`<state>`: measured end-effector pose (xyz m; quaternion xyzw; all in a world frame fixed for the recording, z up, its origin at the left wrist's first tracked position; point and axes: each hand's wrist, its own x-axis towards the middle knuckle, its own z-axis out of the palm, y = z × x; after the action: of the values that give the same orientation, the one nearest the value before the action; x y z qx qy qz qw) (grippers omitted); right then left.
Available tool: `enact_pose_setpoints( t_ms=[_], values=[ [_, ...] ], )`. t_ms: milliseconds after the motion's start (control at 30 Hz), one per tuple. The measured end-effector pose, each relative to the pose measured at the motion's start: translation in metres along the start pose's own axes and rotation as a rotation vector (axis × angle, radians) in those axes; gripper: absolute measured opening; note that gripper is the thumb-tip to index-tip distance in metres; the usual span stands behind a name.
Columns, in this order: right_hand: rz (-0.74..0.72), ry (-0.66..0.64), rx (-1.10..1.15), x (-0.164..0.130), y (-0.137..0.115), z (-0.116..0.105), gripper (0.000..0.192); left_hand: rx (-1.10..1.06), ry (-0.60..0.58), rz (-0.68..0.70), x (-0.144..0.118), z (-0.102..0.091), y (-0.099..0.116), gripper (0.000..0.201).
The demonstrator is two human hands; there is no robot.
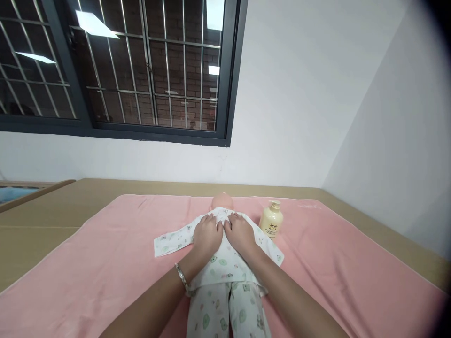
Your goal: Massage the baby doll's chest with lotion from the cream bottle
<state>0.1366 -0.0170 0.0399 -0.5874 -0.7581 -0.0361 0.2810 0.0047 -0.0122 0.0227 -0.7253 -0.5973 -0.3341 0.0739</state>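
Note:
A baby doll [222,203] in white patterned pyjamas [225,300] lies on its back on a pink towel [105,263], head away from me. My left hand [207,235] rests flat on the left side of the doll's chest, a bracelet on its wrist. My right hand [240,233] lies flat beside it on the right side of the chest. Both press on the shirt near the collar with fingers together, holding nothing. The doll's left sleeve [172,241] is spread out to the side.
A cream pump bottle [271,220] stands on the towel just right of the doll's head. The towel covers a tan surface [42,220] against a white wall. A barred window [141,70] is above, and a wall closes in the right side.

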Motion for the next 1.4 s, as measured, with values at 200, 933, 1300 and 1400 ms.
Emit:
enact_pose_setpoints(
  t_ms=[200, 933, 1300, 1400],
  values=[
    [0.038, 0.029, -0.014, -0.007, -0.012, -0.001, 0.029, -0.085, -0.065, 0.001, 0.012, 0.003, -0.009, 0.036],
    [-0.011, 0.000, 0.160, 0.002, 0.009, 0.010, 0.042, -0.093, -0.083, 0.101, 0.008, 0.007, -0.011, 0.035],
    [-0.042, 0.015, 0.148, 0.001, 0.010, 0.010, 0.038, 0.111, -0.082, 0.089, -0.002, -0.008, 0.010, 0.027],
    [-0.050, 0.037, 0.130, 0.000, 0.008, 0.007, 0.034, 0.114, -0.067, 0.037, -0.003, -0.011, 0.013, 0.028]
  ],
)
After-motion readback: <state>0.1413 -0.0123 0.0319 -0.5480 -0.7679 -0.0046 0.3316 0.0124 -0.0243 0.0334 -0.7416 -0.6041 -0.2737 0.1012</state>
